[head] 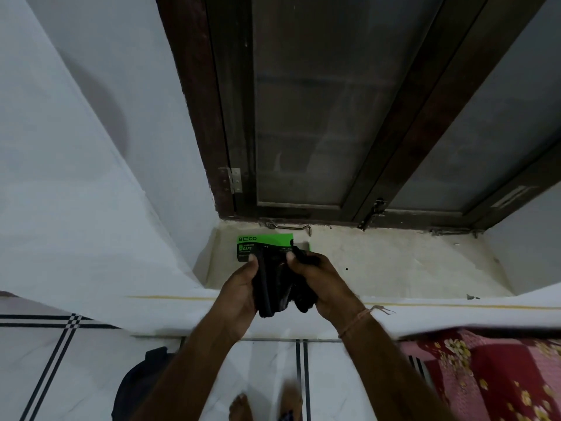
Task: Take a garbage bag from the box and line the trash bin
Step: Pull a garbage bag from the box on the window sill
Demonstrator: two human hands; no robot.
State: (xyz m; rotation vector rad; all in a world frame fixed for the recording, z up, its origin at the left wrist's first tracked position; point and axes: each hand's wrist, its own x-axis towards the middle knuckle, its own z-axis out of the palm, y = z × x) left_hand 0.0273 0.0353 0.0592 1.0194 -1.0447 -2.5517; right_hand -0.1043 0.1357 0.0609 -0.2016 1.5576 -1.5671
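Note:
A green garbage-bag box (258,242) lies flat on the pale window sill (379,262), just below the dark wooden window frame. In front of the box, both hands hold a folded black garbage bag (274,284). My left hand (239,287) grips its left side, thumb on top. My right hand (321,281) pinches the bag's right part between thumb and fingers. The bag hides the lower right of the box. A dark rounded object (139,387) stands on the floor at the lower left; I cannot tell if it is the trash bin.
A closed window with a dark wooden frame (376,165) rises behind the sill. White walls flank the recess. Below are white floor tiles with black lines (300,375), my bare foot (241,407), and a red floral cloth (491,378) at the lower right.

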